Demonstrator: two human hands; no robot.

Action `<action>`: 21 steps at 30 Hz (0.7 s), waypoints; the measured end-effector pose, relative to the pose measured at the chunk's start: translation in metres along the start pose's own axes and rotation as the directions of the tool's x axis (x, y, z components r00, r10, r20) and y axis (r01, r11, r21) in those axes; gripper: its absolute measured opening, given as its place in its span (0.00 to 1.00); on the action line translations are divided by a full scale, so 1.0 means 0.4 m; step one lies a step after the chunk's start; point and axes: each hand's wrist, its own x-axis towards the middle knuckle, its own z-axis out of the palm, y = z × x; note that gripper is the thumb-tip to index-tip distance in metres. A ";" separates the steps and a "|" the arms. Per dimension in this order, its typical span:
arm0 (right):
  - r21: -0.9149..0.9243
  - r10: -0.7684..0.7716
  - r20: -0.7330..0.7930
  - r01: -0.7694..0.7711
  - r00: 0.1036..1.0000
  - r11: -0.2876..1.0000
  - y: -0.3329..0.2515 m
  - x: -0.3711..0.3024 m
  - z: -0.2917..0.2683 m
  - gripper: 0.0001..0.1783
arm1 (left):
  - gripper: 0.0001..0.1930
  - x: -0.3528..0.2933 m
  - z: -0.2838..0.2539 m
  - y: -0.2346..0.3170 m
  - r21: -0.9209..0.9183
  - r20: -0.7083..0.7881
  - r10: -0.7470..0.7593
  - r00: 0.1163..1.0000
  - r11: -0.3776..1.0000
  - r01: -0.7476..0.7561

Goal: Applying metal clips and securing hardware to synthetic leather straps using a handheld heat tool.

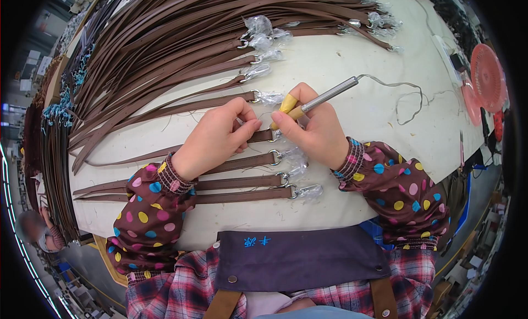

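Pinched fingers of my left hand hold a brown strap close to its end with the metal ring. My right hand is closed around a corded, pen-shaped tool with a silver metal barrel and a tan section between the fingers. A yellow cover is on the right index finger. The tool's lower end is beside the held strap's end; whether it touches cannot be made out. Nearer me lie several similar straps, their metal rings and clasps in clear plastic wrap.
A large heap of brown straps covers the far left of the pale table. The tool's thin cord curls off to the right. A pink fan stands at the right edge. Dark straps hang at the left, where another person is visible.
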 end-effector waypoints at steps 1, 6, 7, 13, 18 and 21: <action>-0.041 -0.003 0.017 0.004 1.000 0.999 -0.002 0.000 0.002 0.13 | 0.09 -0.001 -0.001 -0.006 -0.083 0.003 -0.036 0.999 0.996 0.036; -0.093 0.039 0.055 -0.034 0.998 0.995 -0.004 0.003 0.005 0.14 | 0.08 0.000 -0.002 -0.030 -0.201 -0.005 0.008 1.000 0.980 -0.009; -0.106 0.050 0.061 -0.044 0.997 0.993 -0.004 0.004 0.007 0.14 | 0.07 0.002 -0.002 -0.033 -0.227 0.006 0.010 1.000 0.974 -0.008; -0.119 0.075 0.078 -0.066 0.994 0.991 -0.005 0.003 0.009 0.15 | 0.06 0.002 -0.006 -0.038 -0.311 0.027 -0.001 1.000 0.950 0.009; -0.134 0.095 0.088 -0.083 0.992 0.988 -0.008 0.004 0.008 0.15 | 0.06 0.003 -0.006 -0.038 -0.322 0.033 -0.011 0.999 0.946 0.021; -0.157 0.089 0.090 -0.074 0.992 0.985 -0.009 0.003 0.008 0.15 | 0.06 0.002 -0.007 -0.036 -0.322 0.040 -0.009 0.999 0.947 0.021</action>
